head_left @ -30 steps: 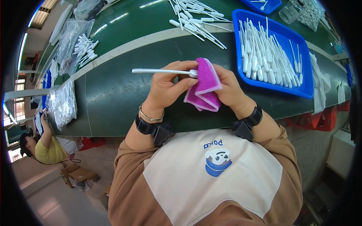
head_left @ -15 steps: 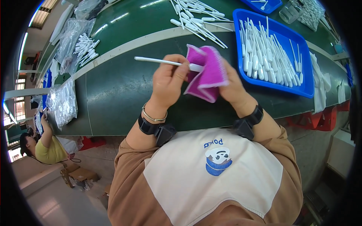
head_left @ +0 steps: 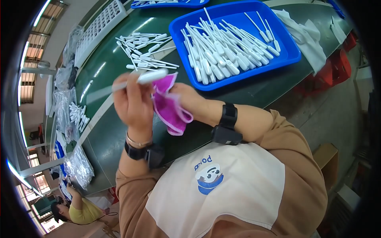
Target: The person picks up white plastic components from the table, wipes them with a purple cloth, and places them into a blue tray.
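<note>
My left hand (head_left: pixel 133 104) holds a white plastic pipette (head_left: pixel 147 77), blurred by motion, with its thin stem pointing left. My right hand (head_left: pixel 191 104) grips a crumpled magenta cloth (head_left: pixel 170 106) that hangs between the two hands, right beside the pipette's bulb. Both wrists wear black bands. Both hands are raised over the dark green table (head_left: pixel 234 93).
A blue tray (head_left: pixel 278 55) full of white pipettes sits just beyond my right hand. A loose pile of pipettes (head_left: pixel 145 51) lies on the table behind my left hand. Clear plastic bags (head_left: pixel 77 164), a white rack (head_left: pixel 97 29) and white cloths (head_left: pixel 307 37) lie around. Another person in yellow (head_left: pixel 77 208) sits at lower left.
The view has swung and tilted, so the tray now sits closer above my hands. My left hand has lifted the pipette higher and the cloth has slid off its bulb end.
</note>
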Tool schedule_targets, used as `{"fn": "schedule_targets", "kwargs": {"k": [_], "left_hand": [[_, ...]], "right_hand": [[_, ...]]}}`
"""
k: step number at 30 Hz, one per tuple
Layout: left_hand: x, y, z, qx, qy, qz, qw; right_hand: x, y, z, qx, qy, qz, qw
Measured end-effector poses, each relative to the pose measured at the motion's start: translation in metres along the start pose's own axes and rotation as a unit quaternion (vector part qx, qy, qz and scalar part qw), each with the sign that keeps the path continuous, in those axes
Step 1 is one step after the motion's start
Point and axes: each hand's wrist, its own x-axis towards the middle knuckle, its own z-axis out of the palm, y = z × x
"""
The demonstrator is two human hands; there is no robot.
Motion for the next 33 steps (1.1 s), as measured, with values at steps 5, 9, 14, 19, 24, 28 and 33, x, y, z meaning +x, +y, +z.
{"fn": "schedule_targets", "kwargs": {"k": [5,9,14,19,24,28,33], "left_hand": [[0.066,-0.035,0.085,0.152,-0.272,-0.262,0.913],[0.069,-0.075,0.124,0.208,-0.270,-0.393,0.854],[0.069,-0.080,0.140,0.272,-0.301,-0.389,0.827],[0.074,-0.060,0.116,0.186,-0.263,-0.362,0.875],[0.132,-0.036,-0.003,0.478,-0.241,-0.002,0.844],[0.160,-0.059,-0.124,0.696,-0.261,0.100,0.661],[0.168,-0.094,-0.151,0.732,-0.311,0.119,0.594]], "right_hand": [[0.011,0.016,-0.008,-0.018,-0.042,0.085,0.995],[-0.003,0.011,-0.017,-0.221,-0.068,-0.010,0.973],[0.003,0.018,-0.036,-0.418,-0.091,-0.179,0.886],[0.006,0.011,-0.025,-0.668,-0.119,-0.354,0.644],[0.016,0.015,-0.004,-0.074,-0.035,0.100,0.992],[0.016,0.015,0.003,-0.127,-0.014,0.119,0.985],[0.012,0.012,0.001,-0.135,0.005,0.103,0.986]]}}
